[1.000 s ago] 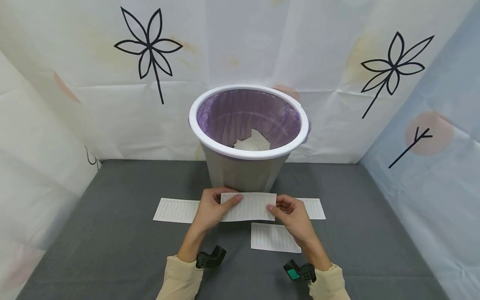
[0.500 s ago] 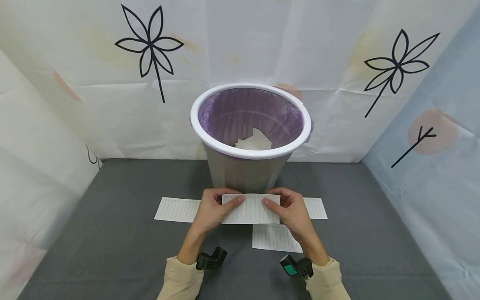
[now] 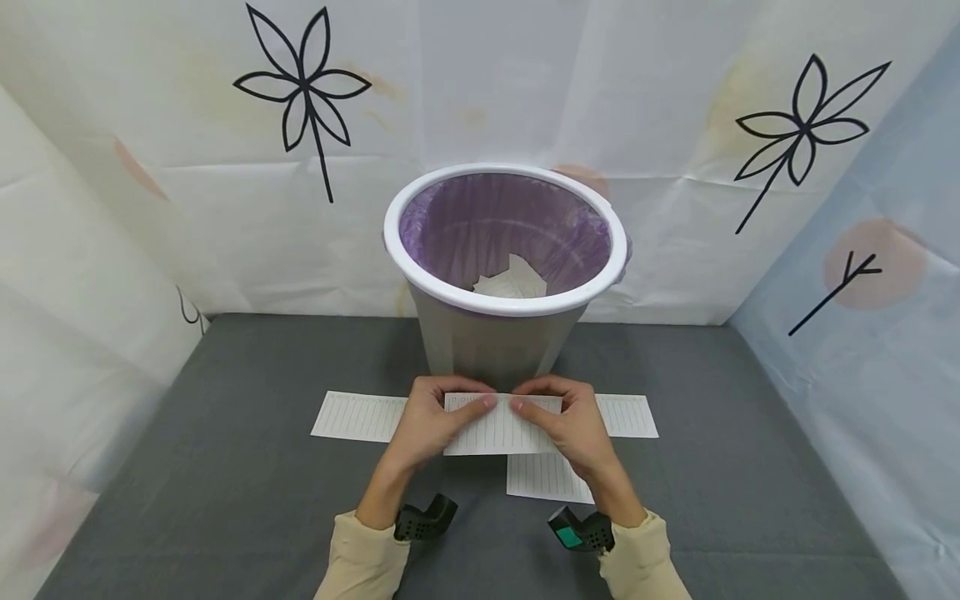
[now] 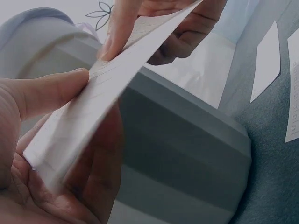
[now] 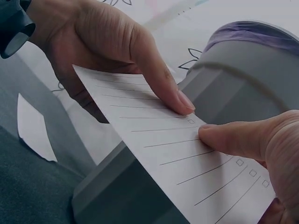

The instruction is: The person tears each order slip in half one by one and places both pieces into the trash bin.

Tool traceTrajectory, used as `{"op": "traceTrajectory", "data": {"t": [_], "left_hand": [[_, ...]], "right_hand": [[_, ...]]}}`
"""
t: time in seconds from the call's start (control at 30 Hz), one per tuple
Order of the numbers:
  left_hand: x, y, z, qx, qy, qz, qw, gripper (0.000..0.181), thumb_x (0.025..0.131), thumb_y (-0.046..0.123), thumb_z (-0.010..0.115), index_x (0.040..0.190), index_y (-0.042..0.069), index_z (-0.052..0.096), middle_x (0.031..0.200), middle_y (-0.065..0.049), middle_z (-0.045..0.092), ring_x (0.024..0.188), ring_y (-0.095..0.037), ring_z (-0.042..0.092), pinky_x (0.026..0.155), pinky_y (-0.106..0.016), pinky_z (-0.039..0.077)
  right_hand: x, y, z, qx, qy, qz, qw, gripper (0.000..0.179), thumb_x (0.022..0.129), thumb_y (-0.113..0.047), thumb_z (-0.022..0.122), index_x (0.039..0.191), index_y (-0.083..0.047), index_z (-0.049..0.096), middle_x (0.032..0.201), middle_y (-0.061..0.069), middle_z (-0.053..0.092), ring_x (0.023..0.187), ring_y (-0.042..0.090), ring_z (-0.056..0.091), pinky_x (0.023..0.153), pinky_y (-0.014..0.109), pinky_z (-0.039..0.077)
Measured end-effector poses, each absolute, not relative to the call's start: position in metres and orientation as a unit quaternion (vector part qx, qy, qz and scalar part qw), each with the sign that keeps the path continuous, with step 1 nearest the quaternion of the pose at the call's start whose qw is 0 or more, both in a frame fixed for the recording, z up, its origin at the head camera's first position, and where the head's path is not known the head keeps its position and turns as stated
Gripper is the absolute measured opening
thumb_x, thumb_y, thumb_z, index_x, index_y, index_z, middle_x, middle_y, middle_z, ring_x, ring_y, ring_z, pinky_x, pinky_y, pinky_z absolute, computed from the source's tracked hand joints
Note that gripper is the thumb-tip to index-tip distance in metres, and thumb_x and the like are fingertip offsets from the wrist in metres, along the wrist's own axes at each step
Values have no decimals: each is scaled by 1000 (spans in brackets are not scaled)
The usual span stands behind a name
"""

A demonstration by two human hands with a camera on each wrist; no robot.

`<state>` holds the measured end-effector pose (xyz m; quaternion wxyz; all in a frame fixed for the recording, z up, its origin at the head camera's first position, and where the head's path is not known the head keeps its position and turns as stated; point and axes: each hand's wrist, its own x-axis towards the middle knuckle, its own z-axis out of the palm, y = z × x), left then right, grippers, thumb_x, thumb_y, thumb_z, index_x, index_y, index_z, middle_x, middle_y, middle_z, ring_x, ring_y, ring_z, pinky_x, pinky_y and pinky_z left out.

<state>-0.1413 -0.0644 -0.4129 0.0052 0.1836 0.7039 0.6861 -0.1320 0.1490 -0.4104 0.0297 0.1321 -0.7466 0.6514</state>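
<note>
A lined sheet of paper (image 3: 501, 433) with small boxes along one edge is held up before the bin. My left hand (image 3: 427, 421) pinches it, thumb on the lined face and fingers behind. From the other side my right hand (image 3: 577, 425) pinches the same sheet, and the two thumbs sit close together at its upper edge. In the right wrist view the paper (image 5: 154, 135) looks whole, with no tear visible. Both hands' fingers behind the sheet are partly hidden.
A grey bin (image 3: 487, 342) with a purple liner (image 3: 480, 212) holds paper pieces (image 3: 513, 279). On the grey table (image 3: 247, 483) lie a lined paper at left (image 3: 358, 416), another at right (image 3: 628, 416), and a third nearer me (image 3: 547, 479), partly covered by the right hand.
My right hand has slid left along the sheet, bringing its thumb from the right end to beside the left thumb. The held sheet has come slightly lower and nearer.
</note>
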Motion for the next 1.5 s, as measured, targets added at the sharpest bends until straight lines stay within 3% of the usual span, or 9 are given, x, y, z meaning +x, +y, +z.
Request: {"op": "traceTrajectory", "data": {"t": [0.2,0.87,1.17,1.5], "left_hand": [[-140,-62,-413,180,698,693,22,13,89,9,79,98,1,80,93,-11,76,77,-21,69,64,-27,54],[-137,-62,-411,227,742,630,-17,7,92,11,77,95,7,80,90,-1,76,84,-17,68,73,-30,52],[-136,-62,-410,254,739,623,-26,9,93,10,74,99,5,79,94,-2,76,87,-18,69,75,-31,54],[-137,-62,-411,217,735,642,4,9,93,11,75,96,3,79,90,-5,75,80,-18,67,69,-28,52]], "right_hand": [[-131,148,-410,140,-744,652,23,12,87,-4,79,97,3,77,96,15,72,91,25,63,69,32,54],[-129,146,-412,163,-763,625,28,10,90,-7,77,98,-1,78,95,9,75,92,22,66,76,31,52],[-128,147,-411,172,-768,616,47,7,90,-8,78,95,-4,79,91,6,75,88,22,66,74,32,53],[-125,144,-411,182,-777,597,82,4,89,-9,79,93,-7,80,89,6,75,86,19,68,77,33,52]]}}
